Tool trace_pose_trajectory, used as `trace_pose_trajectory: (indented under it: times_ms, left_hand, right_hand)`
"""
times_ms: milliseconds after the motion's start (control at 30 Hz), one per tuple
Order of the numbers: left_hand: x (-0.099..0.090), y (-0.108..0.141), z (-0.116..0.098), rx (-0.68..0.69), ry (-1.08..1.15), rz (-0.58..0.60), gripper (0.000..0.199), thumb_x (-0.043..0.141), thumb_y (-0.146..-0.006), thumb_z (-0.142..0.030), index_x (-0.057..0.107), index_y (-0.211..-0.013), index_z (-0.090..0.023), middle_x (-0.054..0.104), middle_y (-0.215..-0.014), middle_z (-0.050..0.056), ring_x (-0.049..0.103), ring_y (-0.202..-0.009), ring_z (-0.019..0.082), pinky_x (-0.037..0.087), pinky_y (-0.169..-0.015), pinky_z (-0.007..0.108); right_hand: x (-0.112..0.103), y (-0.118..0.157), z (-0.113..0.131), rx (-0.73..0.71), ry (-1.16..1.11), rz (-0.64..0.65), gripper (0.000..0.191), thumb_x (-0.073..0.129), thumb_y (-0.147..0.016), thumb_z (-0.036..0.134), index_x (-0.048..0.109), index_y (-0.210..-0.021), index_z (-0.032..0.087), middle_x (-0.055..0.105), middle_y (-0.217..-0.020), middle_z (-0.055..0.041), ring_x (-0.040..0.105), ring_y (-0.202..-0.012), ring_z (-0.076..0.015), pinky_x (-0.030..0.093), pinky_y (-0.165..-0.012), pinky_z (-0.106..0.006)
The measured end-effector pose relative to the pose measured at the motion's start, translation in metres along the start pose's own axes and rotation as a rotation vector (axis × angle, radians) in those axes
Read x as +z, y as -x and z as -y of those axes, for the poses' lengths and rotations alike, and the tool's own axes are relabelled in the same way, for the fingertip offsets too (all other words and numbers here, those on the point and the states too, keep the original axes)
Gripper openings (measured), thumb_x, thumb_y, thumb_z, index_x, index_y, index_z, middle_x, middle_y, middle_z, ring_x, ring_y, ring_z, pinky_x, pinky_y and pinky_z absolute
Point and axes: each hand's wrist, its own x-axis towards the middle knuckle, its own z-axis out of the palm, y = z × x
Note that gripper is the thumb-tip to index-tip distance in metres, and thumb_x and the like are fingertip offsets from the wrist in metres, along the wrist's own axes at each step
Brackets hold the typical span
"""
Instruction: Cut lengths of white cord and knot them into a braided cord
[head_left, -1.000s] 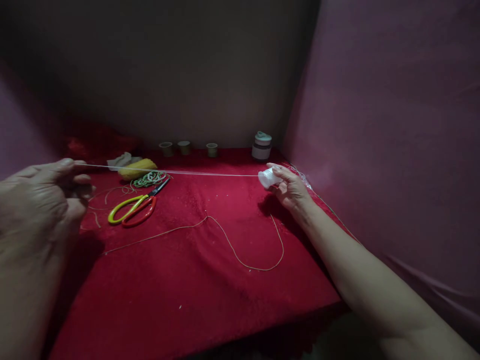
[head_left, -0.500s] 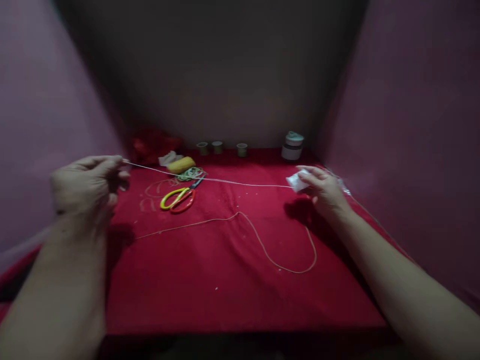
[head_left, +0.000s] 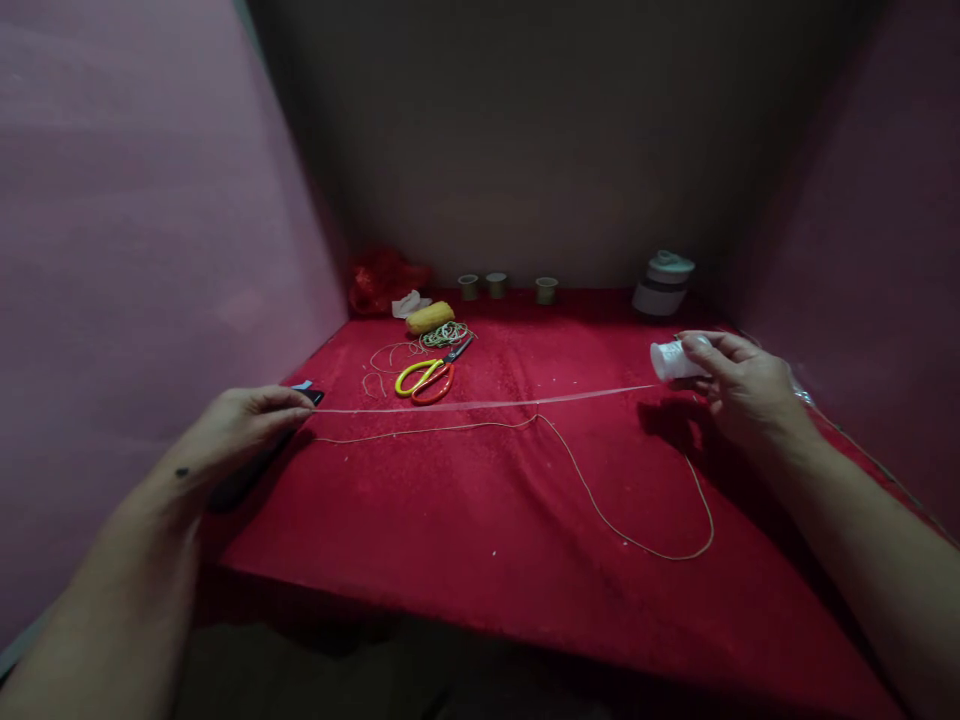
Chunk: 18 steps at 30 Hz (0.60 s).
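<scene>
My right hand [head_left: 739, 380] is closed around a small white spool [head_left: 667, 362] at the right of the table. A thin pale thread [head_left: 480, 405] runs from the spool across the table, and the fingers of my left hand [head_left: 259, 420] pinch its far end. Under and beside my left hand lies a dark, long object [head_left: 251, 480], partly covered, whose kind I cannot make out. Just in front of the thread lies a tan cord [head_left: 585, 485], loosely curved. Beyond it rest scissors [head_left: 429, 382] with one yellow and one red handle.
A yellow roll [head_left: 430, 318], tangled green cord [head_left: 444, 336], a white scrap [head_left: 409, 304] and a red plastic bag [head_left: 386, 280] lie at the back left. Several small spools [head_left: 547, 291] stand along the back. A lidded jar [head_left: 663, 285] is at the back right. Walls border the red cloth [head_left: 450, 500].
My left hand has come down to the dark object at the table's left side, bringing the thread lower. The view has turned left, and the spool now shows its round end.
</scene>
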Motion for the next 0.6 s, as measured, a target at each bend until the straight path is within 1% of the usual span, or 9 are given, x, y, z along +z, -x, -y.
trace_pose_trajectory:
  times_ms: [67,100,167,233,333,467,533,600]
  left_hand:
    - [-0.001,0.001,0.005,0.004,-0.195,0.013,0.012,0.071,-0.064,-0.029,0.070,-0.069,-0.018,0.064,-0.073,-0.002,0.053,-0.072,0.014,0.038,-0.067,0.021]
    - [-0.002,0.001,0.007,0.013,-0.253,0.016,0.012,0.070,-0.065,-0.030,0.070,-0.070,-0.019,0.064,-0.077,-0.001,0.054,-0.076,0.016,0.038,-0.071,0.022]
    - [-0.003,0.002,0.011,0.034,-0.279,0.019,0.013,0.069,-0.066,-0.032,0.070,-0.070,-0.019,0.064,-0.081,0.000,0.054,-0.080,0.018,0.038,-0.075,0.025]
    - [-0.002,0.002,0.014,0.040,-0.266,0.034,0.014,0.068,-0.066,-0.033,0.070,-0.072,-0.020,0.065,-0.081,0.000,0.055,-0.081,0.018,0.038,-0.075,0.026]
    - [0.002,0.003,0.018,0.042,-0.243,0.042,0.013,0.069,-0.065,-0.032,0.070,-0.072,-0.021,0.065,-0.079,-0.001,0.055,-0.078,0.017,0.038,-0.072,0.025]
    - [0.007,0.003,0.024,0.058,-0.248,0.056,0.014,0.067,-0.066,-0.034,0.069,-0.074,-0.022,0.066,-0.076,-0.003,0.056,-0.075,0.017,0.038,-0.070,0.024]
    - [0.009,0.002,0.026,0.074,-0.301,0.093,0.016,0.064,-0.069,-0.035,0.067,-0.076,-0.021,0.066,-0.077,-0.003,0.056,-0.076,0.017,0.038,-0.071,0.024]
    - [0.011,0.000,0.027,0.086,-0.425,0.135,0.020,0.057,-0.075,-0.035,0.064,-0.080,-0.017,0.064,-0.079,-0.001,0.055,-0.076,0.016,0.038,-0.072,0.024]
  right_hand:
    - [0.002,0.002,-0.002,0.012,0.037,0.003,0.034,0.075,-0.057,0.036,0.065,-0.082,0.016,0.059,-0.077,-0.0038,0.055,-0.062,-0.0119,0.048,-0.048,-0.022]
    - [0.003,0.004,-0.003,0.013,0.064,0.010,0.034,0.074,-0.058,0.036,0.065,-0.084,0.016,0.060,-0.077,-0.0041,0.055,-0.062,-0.0118,0.048,-0.049,-0.022]
    - [0.005,0.007,-0.004,0.000,0.128,0.032,0.034,0.073,-0.060,0.037,0.065,-0.087,0.017,0.061,-0.077,-0.0039,0.056,-0.061,-0.0115,0.047,-0.051,-0.022]
    - [0.006,0.009,-0.005,-0.024,0.178,0.061,0.034,0.072,-0.061,0.037,0.064,-0.088,0.018,0.062,-0.077,-0.0031,0.057,-0.060,-0.0113,0.047,-0.053,-0.023]
    - [0.007,0.011,-0.006,-0.048,0.199,0.083,0.034,0.072,-0.062,0.037,0.064,-0.090,0.018,0.062,-0.077,-0.0025,0.057,-0.058,-0.0115,0.047,-0.054,-0.025]
    - [0.006,0.009,-0.005,-0.077,0.237,0.067,0.033,0.071,-0.064,0.037,0.064,-0.090,0.017,0.062,-0.076,-0.0037,0.057,-0.057,-0.0111,0.046,-0.055,-0.026]
    - [0.004,0.007,-0.005,-0.086,0.239,0.041,0.032,0.071,-0.064,0.036,0.064,-0.089,0.017,0.062,-0.077,-0.0038,0.057,-0.059,-0.0111,0.047,-0.056,-0.025]
    - [0.002,0.005,-0.006,-0.097,0.232,0.032,0.033,0.070,-0.064,0.036,0.064,-0.090,0.017,0.061,-0.077,-0.0036,0.057,-0.061,-0.0115,0.047,-0.055,-0.025]
